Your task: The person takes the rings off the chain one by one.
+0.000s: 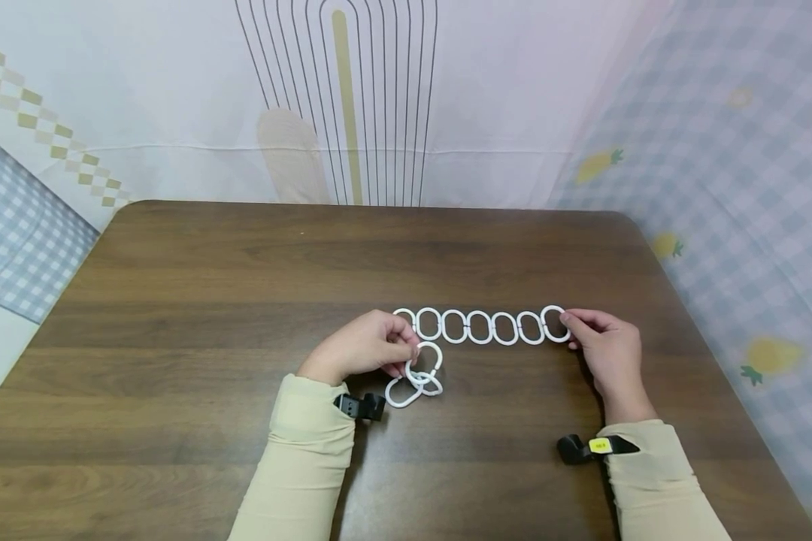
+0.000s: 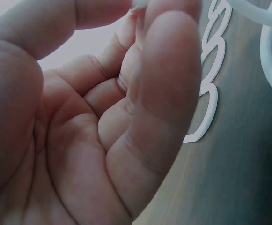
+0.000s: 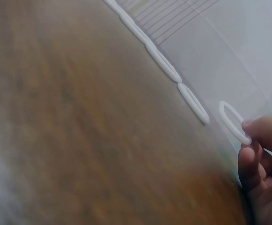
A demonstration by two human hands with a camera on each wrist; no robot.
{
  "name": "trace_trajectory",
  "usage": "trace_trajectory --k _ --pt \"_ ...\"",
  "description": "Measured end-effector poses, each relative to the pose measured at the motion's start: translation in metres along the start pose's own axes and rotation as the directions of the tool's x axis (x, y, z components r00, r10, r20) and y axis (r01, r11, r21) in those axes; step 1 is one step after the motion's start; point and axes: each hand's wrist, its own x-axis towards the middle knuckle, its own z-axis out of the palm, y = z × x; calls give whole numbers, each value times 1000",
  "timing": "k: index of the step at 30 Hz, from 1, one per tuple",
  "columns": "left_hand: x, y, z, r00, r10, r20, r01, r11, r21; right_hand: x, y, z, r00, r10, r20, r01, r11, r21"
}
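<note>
Several white oval plastic rings [image 1: 492, 327] lie side by side in a row across the table. At the row's right end, my right hand [image 1: 612, 353] pinches the last white ring [image 3: 221, 112] between thumb and fingers; the right wrist view shows it lifted off the tabletop. My left hand [image 1: 365, 346] is just below the row's left end, pinching a white ring [image 1: 440, 357] with thumb and fingertips. Other white rings [image 1: 401, 406] hang or lie linked with it, just beneath. The left fingers partly hide the leftmost ring of the row.
A brown wooden table [image 1: 210, 263] carries everything. Behind it hangs a pale patterned cloth [image 1: 501, 98], and a checked cloth [image 1: 737, 225] with yellow fruit prints drops along the right edge. Dark straps with small devices are on both wrists.
</note>
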Motion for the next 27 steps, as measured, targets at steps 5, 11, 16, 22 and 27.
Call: trace_trajectory --k 5,11,16,22,27 --pt "0 -1 0 1000 -1 -2 1 1000 0 2 0 -1 1000 1 5 -1 1000 -27" --pt "0 -1 0 1000 -2 0 2 1000 -10 4 0 -3 1000 6 21 -4 998 -60" --pt "0 0 0 1000 -1 2 1 1000 -18 4 1 -6 1000 -4 29 8 993 -119" --pt "0 0 0 1000 -3 0 3 1000 -16 3 2 -7 999 -19 33 24 985 -172" --pt "0 -1 0 1000 -7 -1 7 1000 -15 3 2 -6 999 -23 37 29 983 -184"
